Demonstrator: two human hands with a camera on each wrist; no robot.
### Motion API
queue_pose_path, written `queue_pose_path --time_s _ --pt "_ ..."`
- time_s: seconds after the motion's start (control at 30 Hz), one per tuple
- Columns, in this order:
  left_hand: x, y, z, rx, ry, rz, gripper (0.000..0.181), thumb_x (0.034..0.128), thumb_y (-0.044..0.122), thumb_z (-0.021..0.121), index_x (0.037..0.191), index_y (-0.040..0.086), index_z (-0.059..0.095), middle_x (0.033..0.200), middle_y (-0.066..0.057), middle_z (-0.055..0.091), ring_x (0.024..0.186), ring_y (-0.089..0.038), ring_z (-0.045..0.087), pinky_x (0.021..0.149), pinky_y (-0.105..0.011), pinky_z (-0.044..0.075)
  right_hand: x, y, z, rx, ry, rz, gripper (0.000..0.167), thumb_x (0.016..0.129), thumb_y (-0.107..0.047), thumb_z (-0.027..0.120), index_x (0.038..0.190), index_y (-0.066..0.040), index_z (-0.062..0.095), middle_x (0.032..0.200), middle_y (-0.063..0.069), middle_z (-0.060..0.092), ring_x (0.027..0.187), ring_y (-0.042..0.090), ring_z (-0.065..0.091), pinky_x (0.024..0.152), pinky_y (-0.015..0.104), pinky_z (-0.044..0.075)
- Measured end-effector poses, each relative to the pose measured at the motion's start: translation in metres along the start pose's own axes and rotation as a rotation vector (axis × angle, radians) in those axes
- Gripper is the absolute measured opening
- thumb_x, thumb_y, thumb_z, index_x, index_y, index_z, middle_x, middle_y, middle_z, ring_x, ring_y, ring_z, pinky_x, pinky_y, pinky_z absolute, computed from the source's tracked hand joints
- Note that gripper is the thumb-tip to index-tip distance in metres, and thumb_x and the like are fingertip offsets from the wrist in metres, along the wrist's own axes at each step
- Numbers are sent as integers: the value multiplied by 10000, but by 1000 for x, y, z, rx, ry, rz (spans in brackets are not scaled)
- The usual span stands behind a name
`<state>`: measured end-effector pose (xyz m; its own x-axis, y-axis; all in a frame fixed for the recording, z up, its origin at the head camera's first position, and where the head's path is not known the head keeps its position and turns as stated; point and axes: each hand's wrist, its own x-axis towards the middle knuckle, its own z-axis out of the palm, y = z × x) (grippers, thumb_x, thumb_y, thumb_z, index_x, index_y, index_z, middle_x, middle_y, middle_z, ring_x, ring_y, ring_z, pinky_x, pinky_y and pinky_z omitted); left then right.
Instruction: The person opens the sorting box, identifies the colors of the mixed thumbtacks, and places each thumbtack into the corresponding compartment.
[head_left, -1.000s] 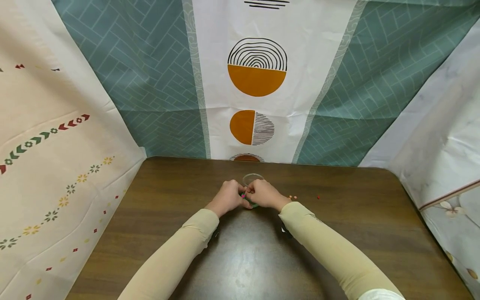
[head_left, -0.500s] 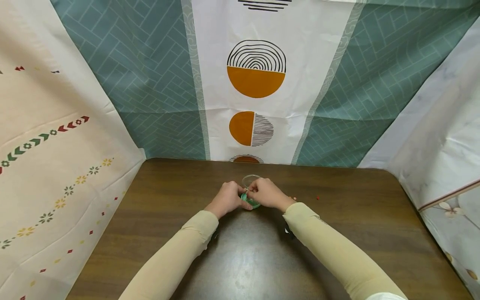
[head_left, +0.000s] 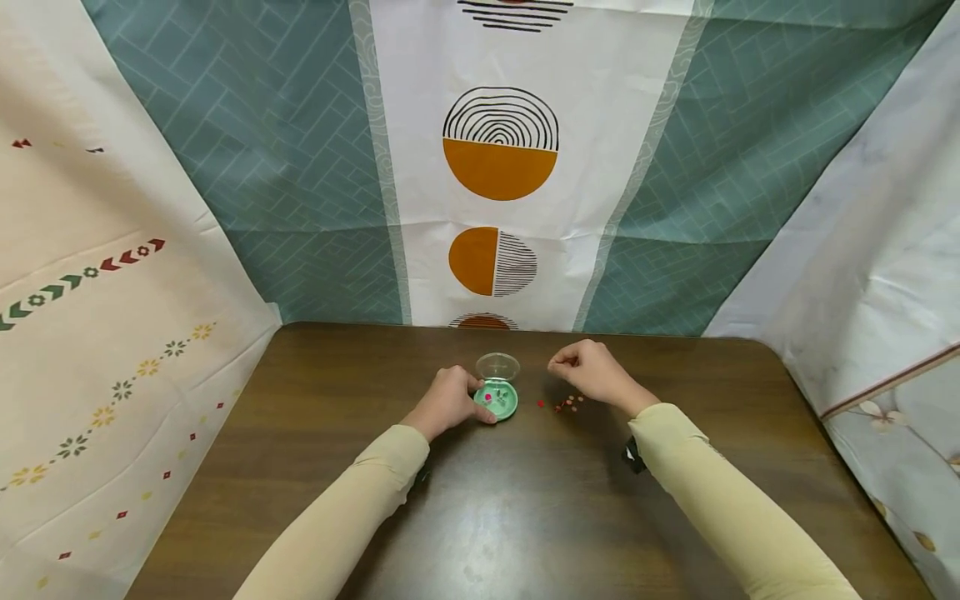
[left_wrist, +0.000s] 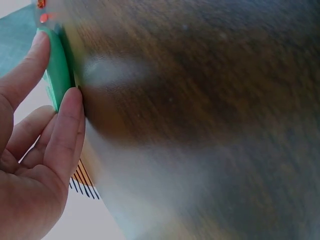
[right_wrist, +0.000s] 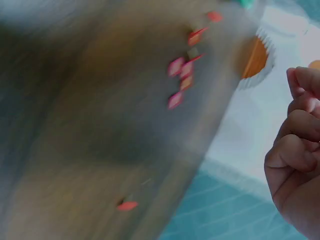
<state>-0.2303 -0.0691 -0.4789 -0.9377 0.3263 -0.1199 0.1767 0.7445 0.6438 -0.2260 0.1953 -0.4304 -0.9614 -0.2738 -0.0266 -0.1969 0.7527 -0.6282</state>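
Teal-and-white cloth (head_left: pixel 501 167) hangs at twelve o'clock, behind a brown wooden table (head_left: pixel 487 500). Pale yellow sleeves (head_left: pixel 341 512) come in from seven and five o'clock. Right hand (head_left: pixel 594 371) is up above the table, fingers curled in, thumb and fingertip together, nothing showing between them. Left hand (head_left: pixel 447 400) is only part open, thumb and fingers gripping the edge of a little round green case (head_left: pixel 512 409), so the case sits at that hand's three o'clock. Its clear lid (head_left: pixel 497 366) is flipped open toward twelve. Small orange-red bits (head_left: pixel 571 400) lie around the right hand's seven o'clock, plus a lone red bit (head_left: pixel 541 403) nearer the case. Tiny pink bit (head_left: pixel 488 397) sits inside the case, roughly ten o'clock from its middle.
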Motion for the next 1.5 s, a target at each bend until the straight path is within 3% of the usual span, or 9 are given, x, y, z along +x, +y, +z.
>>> queue_pose_path --time_s 0.17,0.37,0.6,0.9,1.13,1.3,1.4,1.5 --pt "0 -2 -1 7 1 -2 683 555 394 885 1139 100 688 1152 -22 679 1138 -219 569 953 -369 471 -11 25 -4 -114 -23 75 178 889 -247 621 936 -125 742 865 2 716 677 112 571 606 279 456" --pt "-1 -1 0 5 -2 -3 682 553 376 891 1141 96 687 1159 -16 676 1166 -219 560 970 -367 461 -19 39 -5 -285 -79 97 122 874 -204 629 849 -158 739 792 -44 690 647 107 552 600 293 443" --pt "-3 0 -1 -11 0 -1 673 557 368 890 1136 89 688 1146 -31 681 1170 -218 558 971 -363 460 -20 44 -1 -289 -109 154 114 856 -260 662 787 -205 735 770 -59 674 626 128 499 534 285 386" --pt "-4 1 1 -17 -13 -15 662 569 363 886 1141 97 686 1150 -38 678 1160 -213 560 957 -351 469 -19 43 4 -362 -101 153 97 827 -269 676 763 -213 723 709 -76 644 613 129 529 552 302 415" --pt "-1 2 0 -18 -5 -1 670 573 368 883 1148 91 680 1164 -54 672 1171 -228 558 964 -362 466 -20 41 0 -370 -116 160 104 845 -198 635 781 -164 709 687 -46 623 598 143 519 546 296 407" --pt "-2 1 0 -6 -12 -5 670 568 362 886 1147 95 681 1164 -47 672 1183 -235 548 976 -364 455 -18 41 2 -372 -130 145 141 895 -134 537 847 -137 670 787 -10 628 649 150 514 607 304 421" --pt "-2 1 -1 -5 -12 -3 668 568 360 887 1146 95 682 1162 -38 674 1183 -234 545 975 -365 456 -17 39 1 -287 -95 127 160 923 -110 495 908 -110 654 886 35 653 704 159 516 654 312 424" --pt "-2 0 -1 3 -8 5 672 566 374 885 1143 94 684 1157 -25 676 1181 -226 548 974 -365 458 -14 36 -1 -118 -44 90 157 948 -136 508 953 -60 646 929 100 662 708 161 499 635 305 417"
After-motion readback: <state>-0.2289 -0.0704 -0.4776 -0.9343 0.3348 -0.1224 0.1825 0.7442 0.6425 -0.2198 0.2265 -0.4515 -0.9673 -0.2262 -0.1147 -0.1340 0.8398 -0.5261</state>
